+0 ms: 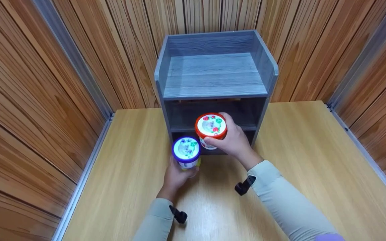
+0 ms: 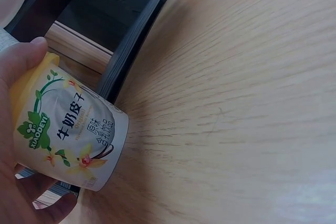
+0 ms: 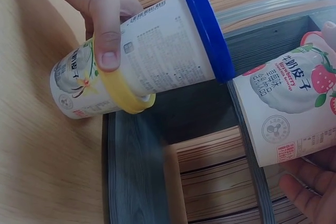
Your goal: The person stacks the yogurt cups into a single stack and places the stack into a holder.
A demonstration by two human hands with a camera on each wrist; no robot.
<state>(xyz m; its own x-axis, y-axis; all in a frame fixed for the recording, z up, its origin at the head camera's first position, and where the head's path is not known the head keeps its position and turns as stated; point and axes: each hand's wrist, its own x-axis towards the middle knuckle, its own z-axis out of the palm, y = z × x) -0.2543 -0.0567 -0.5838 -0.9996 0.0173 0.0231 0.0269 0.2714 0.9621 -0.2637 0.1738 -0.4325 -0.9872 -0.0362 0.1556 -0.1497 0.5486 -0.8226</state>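
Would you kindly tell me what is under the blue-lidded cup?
Under the blue-lidded cup is a yellow-lidded cup, gripped by the left hand. The blue-lidded cup covers much of the yellow lid's top, and the lower cup's inside cannot be seen.

“XIAODEYI” on lower cup (image 2: 79,135), “Strawberry” on right cup (image 3: 281,106)

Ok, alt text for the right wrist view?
The left hand grips a yellow-lidded cup with a blue-lidded cup stacked on it; at the right edge, the right hand holds a strawberry-printed cup. A gray shelf shows behind them.
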